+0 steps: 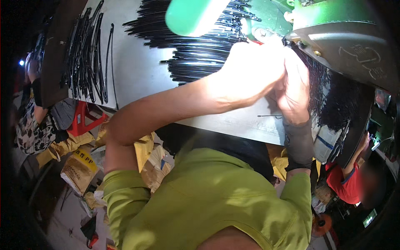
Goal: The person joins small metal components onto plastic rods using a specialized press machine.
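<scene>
The left hand (253, 68) reaches across to the machine (339, 21), its fingers bent in and meeting the fingers of the right hand (295, 93). The right hand comes up from below, fingers drawn together and fairly straight. Glare bleaches the left hand and the fingertips of both, so I cannot tell how tightly either is closed, or whether one of the black strips is pinched there.

Just left of the hands, the main pile (196, 62) of strips lies crosswise on the counter (139, 66). A smaller bunch (85, 58) lies further left, well apart, its strips running toward the person. A short strip (268, 116) sits alone near the right wrist, and a dark tangle (337, 96) spreads right of the right hand.

The work looks to be midway, with strips in several groups and both hands at the machine. Which strips are done and which are left cannot be told; the main pile holds far more than the left bunch.

The machine is cut off by the top edge, and its working point is hidden behind the fingers. A green shape (193, 16) covers part of the main pile; its kind is unclear. The tangle is too dark to separate into pieces.
</scene>
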Demonstrator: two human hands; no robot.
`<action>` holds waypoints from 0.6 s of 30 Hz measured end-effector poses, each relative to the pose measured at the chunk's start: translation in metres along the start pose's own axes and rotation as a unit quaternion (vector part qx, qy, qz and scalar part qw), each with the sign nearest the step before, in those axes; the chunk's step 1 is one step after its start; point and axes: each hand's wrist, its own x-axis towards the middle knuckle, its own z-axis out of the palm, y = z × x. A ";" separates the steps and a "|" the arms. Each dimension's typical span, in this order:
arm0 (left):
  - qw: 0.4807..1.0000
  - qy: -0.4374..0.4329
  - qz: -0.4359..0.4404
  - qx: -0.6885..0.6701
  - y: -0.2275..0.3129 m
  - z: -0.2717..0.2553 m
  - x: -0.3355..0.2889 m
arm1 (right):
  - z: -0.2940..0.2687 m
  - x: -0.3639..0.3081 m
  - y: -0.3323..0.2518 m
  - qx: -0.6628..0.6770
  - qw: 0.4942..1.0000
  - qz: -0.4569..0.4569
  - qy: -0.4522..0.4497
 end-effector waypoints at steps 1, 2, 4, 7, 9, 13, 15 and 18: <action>1.000 -0.003 0.000 0.002 0.002 -0.005 0.001 | 0.001 0.001 0.003 0.003 1.000 0.001 -0.001; 0.999 -0.045 -0.015 -0.017 0.004 -0.010 0.003 | 0.001 0.004 0.007 0.022 1.000 -0.011 -0.002; 0.999 -0.044 0.012 -0.011 0.004 -0.031 0.001 | -0.006 0.004 0.010 -0.033 0.997 -0.067 -0.037; 0.923 0.059 0.112 0.364 -0.032 -0.062 -0.026 | -0.007 -0.004 0.010 -0.169 0.963 -0.155 -0.139; 0.950 0.120 0.088 0.276 -0.064 -0.060 -0.036 | -0.007 -0.010 0.006 -0.319 0.888 -0.244 -0.224; 0.963 0.139 -0.070 0.221 -0.057 -0.044 -0.015 | -0.010 -0.033 0.014 -0.133 0.971 0.009 -0.200; 0.964 0.140 0.026 0.224 -0.079 -0.052 -0.014 | -0.021 -0.037 0.019 -0.141 0.972 -0.064 -0.177; 0.961 0.105 0.193 0.167 -0.077 -0.042 -0.005 | -0.039 -0.039 0.013 -0.347 0.879 -0.254 -0.208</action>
